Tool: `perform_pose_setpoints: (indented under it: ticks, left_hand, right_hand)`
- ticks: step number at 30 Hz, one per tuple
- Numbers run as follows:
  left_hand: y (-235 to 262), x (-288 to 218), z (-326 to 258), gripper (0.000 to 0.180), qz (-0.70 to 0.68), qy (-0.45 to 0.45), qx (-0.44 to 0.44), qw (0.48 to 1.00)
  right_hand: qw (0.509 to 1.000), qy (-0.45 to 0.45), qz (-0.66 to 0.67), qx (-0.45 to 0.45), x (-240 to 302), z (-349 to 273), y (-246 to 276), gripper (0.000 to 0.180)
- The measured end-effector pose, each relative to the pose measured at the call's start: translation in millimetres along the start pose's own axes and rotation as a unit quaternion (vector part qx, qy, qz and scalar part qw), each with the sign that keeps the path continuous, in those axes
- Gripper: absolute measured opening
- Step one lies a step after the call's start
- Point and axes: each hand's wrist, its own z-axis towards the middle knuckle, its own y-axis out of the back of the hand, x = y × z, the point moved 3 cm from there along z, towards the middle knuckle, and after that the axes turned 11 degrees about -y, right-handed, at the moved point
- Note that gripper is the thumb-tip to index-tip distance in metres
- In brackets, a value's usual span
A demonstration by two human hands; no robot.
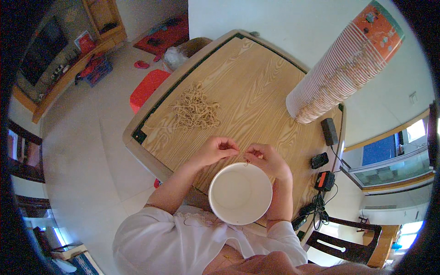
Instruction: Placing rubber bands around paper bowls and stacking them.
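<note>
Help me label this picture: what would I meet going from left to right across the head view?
Dark screen, red seat, pile of twine, white tub, tall stack of nested tubs.

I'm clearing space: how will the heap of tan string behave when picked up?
The heap of tan string should likely be floppy, since its strands curl every way. It looks loosely piled, so probably light for its size. Pulling one strand may drag others, as they cross and tangle.
</note>
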Motion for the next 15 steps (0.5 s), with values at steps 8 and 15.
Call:
perform_pose_setpoints:
  ticks: [8,15]
  left_hand:
    - [5.9,-1.2,-3.4,0.011,-0.018,0.025,-0.033,0.999]
    - [9.0,12.2,1.2,0.014,0.061,-0.007,-0.031,0.998]
  right_hand:
    - [1.000,0.018,-0.013,-0.001,2.4,0.7,0.0,0.014]
    - [0.999,0.031,-0.023,-0.002,0.6,1.6,-1.0,0.014]
